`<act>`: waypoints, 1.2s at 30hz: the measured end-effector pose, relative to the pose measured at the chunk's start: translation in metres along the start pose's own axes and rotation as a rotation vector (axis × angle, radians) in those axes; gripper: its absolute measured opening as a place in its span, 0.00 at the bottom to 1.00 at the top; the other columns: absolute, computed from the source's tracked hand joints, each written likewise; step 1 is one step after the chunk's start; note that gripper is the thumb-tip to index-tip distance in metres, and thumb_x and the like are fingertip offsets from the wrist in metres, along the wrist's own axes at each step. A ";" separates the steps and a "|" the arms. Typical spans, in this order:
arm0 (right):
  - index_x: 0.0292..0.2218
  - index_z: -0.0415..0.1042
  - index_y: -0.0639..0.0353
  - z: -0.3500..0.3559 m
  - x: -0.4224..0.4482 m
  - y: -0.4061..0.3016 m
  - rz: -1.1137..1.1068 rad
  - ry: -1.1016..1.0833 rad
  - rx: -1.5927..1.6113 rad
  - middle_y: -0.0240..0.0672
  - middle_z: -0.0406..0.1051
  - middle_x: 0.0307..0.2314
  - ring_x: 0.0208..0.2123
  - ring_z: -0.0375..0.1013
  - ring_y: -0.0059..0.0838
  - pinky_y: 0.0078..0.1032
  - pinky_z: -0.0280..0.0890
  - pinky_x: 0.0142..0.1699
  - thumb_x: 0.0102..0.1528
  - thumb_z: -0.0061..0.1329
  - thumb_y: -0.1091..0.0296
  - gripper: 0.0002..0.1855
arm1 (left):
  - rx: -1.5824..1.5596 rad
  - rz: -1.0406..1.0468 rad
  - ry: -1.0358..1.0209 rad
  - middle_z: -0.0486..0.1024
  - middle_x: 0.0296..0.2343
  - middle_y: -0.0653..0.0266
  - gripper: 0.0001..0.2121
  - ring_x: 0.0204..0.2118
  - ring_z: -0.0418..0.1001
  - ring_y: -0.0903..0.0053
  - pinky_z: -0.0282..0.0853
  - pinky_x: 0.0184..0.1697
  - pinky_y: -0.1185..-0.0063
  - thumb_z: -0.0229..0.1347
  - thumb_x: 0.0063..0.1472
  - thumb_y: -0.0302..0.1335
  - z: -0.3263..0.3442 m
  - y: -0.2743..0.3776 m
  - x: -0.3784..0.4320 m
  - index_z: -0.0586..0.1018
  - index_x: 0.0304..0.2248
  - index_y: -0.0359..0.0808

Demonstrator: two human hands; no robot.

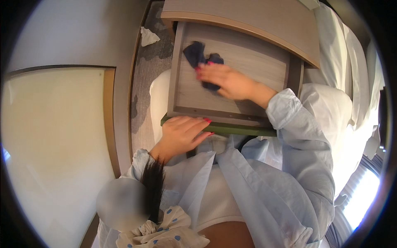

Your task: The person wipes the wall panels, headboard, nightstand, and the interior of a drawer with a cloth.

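Observation:
An open drawer [248, 65] with a pale wood-grain bottom and a green front edge [242, 128] lies before me. My right hand [228, 80] is inside it, slightly blurred, pressing on a crumpled dark blue cloth [195, 54] at the drawer's left part. Parts of the cloth stick out beyond and below the fingers. My left hand [184, 133] rests on the green front edge near its left end, fingers over the rim and thumb apart on the near side. Both hands have red nails.
Above the drawer is a wooden cabinet top [242, 18]. White fabric [335, 102] hangs and lies at the right. A crumpled white piece [149, 37] is on the patterned carpet [149, 68] at the left, beside a pale panel with a wooden frame [110, 108].

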State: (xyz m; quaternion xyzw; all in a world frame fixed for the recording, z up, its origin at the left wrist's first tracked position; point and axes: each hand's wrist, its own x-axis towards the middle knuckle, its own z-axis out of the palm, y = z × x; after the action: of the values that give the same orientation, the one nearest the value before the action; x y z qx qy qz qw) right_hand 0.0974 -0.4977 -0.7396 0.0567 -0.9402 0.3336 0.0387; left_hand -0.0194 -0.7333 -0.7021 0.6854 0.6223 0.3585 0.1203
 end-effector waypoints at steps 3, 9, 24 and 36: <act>0.48 0.69 0.57 -0.005 -0.006 -0.015 -0.037 0.077 0.075 0.41 0.65 0.51 0.57 0.60 0.39 0.36 0.56 0.60 0.48 0.49 0.70 0.23 | 0.013 -0.007 -0.020 0.79 0.28 0.69 0.14 0.29 0.76 0.76 0.70 0.32 0.80 0.65 0.44 0.34 0.000 -0.002 0.001 0.80 0.32 0.40; 0.54 0.63 0.56 0.018 0.000 0.012 -0.007 0.036 -0.300 0.40 0.62 0.54 0.58 0.58 0.40 0.38 0.52 0.61 0.57 0.42 0.67 0.23 | 0.022 0.028 -0.008 0.78 0.28 0.68 0.14 0.28 0.75 0.76 0.69 0.31 0.80 0.65 0.45 0.34 0.000 -0.003 0.006 0.80 0.32 0.40; 0.52 0.60 0.64 0.041 0.037 0.029 0.117 0.239 -0.059 0.50 0.62 0.50 0.53 0.62 0.49 0.37 0.59 0.57 0.54 0.45 0.73 0.24 | 0.023 0.031 -0.050 0.79 0.31 0.69 0.16 0.29 0.76 0.77 0.70 0.31 0.81 0.66 0.45 0.34 -0.003 -0.007 0.007 0.80 0.34 0.39; 0.49 0.68 0.54 0.000 0.020 0.081 0.321 0.406 -0.144 0.41 0.68 0.48 0.48 0.68 0.43 0.31 0.65 0.51 0.57 0.45 0.69 0.18 | 0.033 0.069 -0.017 0.79 0.30 0.69 0.16 0.28 0.76 0.77 0.69 0.29 0.81 0.66 0.44 0.34 -0.002 -0.002 0.004 0.80 0.33 0.39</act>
State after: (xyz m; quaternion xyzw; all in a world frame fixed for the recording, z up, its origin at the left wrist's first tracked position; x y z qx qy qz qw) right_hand 0.0666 -0.4371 -0.7878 -0.1642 -0.9314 0.2723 0.1770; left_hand -0.0230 -0.7296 -0.7003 0.7113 0.6030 0.3464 0.1019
